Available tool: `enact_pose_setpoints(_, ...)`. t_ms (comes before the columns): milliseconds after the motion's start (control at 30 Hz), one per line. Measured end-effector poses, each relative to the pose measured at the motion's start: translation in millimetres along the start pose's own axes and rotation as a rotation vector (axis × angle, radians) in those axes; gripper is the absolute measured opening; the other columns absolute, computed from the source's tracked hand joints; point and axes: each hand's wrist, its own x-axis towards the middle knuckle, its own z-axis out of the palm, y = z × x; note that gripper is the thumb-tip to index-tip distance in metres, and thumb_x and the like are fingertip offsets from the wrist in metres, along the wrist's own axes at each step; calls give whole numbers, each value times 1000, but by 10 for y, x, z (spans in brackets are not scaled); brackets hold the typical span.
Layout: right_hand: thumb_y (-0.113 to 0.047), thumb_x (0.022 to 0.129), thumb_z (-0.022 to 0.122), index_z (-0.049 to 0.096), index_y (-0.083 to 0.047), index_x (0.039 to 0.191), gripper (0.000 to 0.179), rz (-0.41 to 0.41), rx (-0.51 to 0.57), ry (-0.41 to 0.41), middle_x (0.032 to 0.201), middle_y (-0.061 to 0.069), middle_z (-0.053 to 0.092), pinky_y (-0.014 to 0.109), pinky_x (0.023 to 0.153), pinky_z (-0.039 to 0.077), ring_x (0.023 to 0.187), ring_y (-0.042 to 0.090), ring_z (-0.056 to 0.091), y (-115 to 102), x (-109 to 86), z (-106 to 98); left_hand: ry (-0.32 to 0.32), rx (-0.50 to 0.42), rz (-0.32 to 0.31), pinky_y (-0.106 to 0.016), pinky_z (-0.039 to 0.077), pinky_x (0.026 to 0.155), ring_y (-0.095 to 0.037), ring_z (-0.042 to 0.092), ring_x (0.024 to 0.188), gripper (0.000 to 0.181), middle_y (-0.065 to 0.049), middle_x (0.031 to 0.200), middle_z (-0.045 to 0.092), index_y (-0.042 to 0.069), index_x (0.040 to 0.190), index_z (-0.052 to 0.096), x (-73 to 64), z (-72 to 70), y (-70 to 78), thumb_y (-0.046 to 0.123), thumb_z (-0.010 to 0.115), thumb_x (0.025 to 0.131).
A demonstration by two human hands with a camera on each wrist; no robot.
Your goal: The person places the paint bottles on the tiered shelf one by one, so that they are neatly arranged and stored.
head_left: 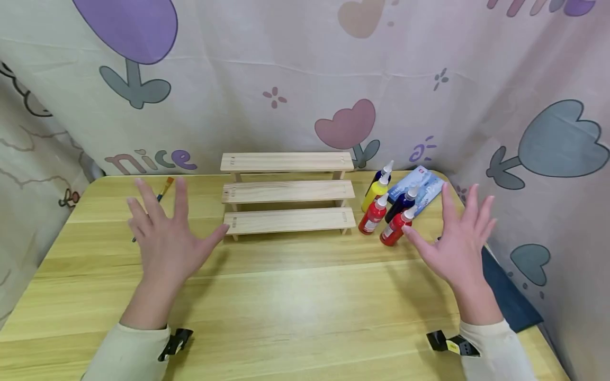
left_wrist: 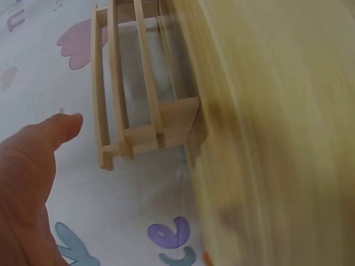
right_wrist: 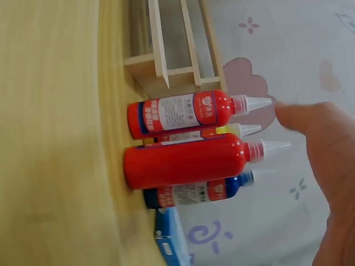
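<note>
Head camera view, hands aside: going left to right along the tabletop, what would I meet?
Slim paintbrush with orange bristles → three-tiered pale wooden stand → cluster of red, yellow and dark blue plastic squeeze bottles → flat dark teal item.

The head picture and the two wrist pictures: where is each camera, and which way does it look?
Head: on the person's head, looking forward and down at the table, wooden shelf and bottles; the left hand, right hand and pale sleeves show.
Left wrist: on that wrist, looking at the shelf, tipped sideways; part of the left hand shows.
Right wrist: on that wrist, looking at the bottles, also sideways; part of the right hand shows.
Shared: head and right wrist both see bottles; all three see the shelf.
</note>
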Motion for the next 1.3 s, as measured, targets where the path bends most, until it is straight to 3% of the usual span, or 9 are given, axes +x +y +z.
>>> enact_pose_setpoints(100, -47, 84, 75, 22, -26, 161, 96, 61, 130, 43, 167, 4, -4, 70, 107, -7, 148, 28, -18, -15, -93, 43, -2, -69, 17, -78, 4, 102, -54, -20, 139, 118, -15, 155, -37, 27, 161, -7, 34, 92, -25, 59, 74, 81)
enact_pose_setpoints(200, -34, 85, 77, 36, -23, 157, 84, 96, 251, 114, 165, 3, 17, 68, 110, 7, 150, 24, 2, -29, -169, 115, -37, -187, 18, -77, 10, 101, -52, -16, 142, 114, -14, 156, -35, 26, 160, -8, 72, 187, -42, 51, 74, 85)
enact_pose_setpoints(333, -18, 87, 78, 54, -17, 146, 64, 169, 440, 176, 150, 4, 46, 46, 110, 33, 138, 23, 38, -56, -196, 221, -109, -380, 11, -77, 17, 100, -48, -9, 144, 111, -14, 159, -28, 25, 160, -11, 131, 309, -66, 40, 74, 89)
enact_pose_setpoints(467, -12, 89, 77, 60, -16, 140, 54, 289, 653, 151, 138, 5, 56, 29, 97, 46, 126, 22, 52, -93, -144, 306, -165, -526, 4, -71, 15, 107, -45, 2, 146, 106, -16, 164, -12, 25, 161, -8, 227, 407, -81, 31, 72, 92)
enact_pose_setpoints(567, -14, 89, 77, 61, -14, 138, 51, 355, 747, 114, 135, 7, 58, 32, 96, 48, 123, 22, 55, -101, -88, 372, -210, -644, -28, -64, 21, 110, -46, 16, 144, 103, -16, 165, 0, 31, 161, -7, 301, 458, -76, 27, 72, 93)
enact_pose_setpoints(700, -20, 88, 79, 64, -13, 133, 49, 398, 777, 98, 130, 6, 60, 34, 96, 48, 119, 23, 57, -96, -38, 466, -289, -832, -94, -53, 28, 111, -42, 27, 142, 99, -17, 164, 8, 35, 161, 0, 372, 523, -55, 19, 71, 94)
enact_pose_setpoints(833, -23, 85, 82, 66, -11, 128, 47, 413, 766, 107, 125, 5, 62, 25, 88, 51, 113, 21, 59, -94, -5, 533, -338, -947, -103, -49, 28, 112, -39, 32, 140, 90, -16, 161, 20, 28, 162, 13, 418, 585, -27, 10, 69, 94)
enact_pose_setpoints(1033, -32, 81, 85, 69, -10, 120, 48, 464, 709, 113, 119, 3, 63, 18, 78, 52, 105, 16, 61, -110, 17, 593, -374, -963, -81, -47, 33, 109, -36, 38, 137, 76, -15, 154, 36, 21, 159, 29, 427, 669, -15, 4, 66, 94)
enact_pose_setpoints(1300, -26, 82, 85, 71, -7, 114, 39, 476, 763, 120, 113, 3, 65, 20, 80, 52, 101, 16, 62, -112, 33, 612, -305, -972, -101, -47, 35, 108, -35, 43, 132, 68, -16, 150, 41, 19, 155, 40, 443, 772, -65, -6, 59, 95)
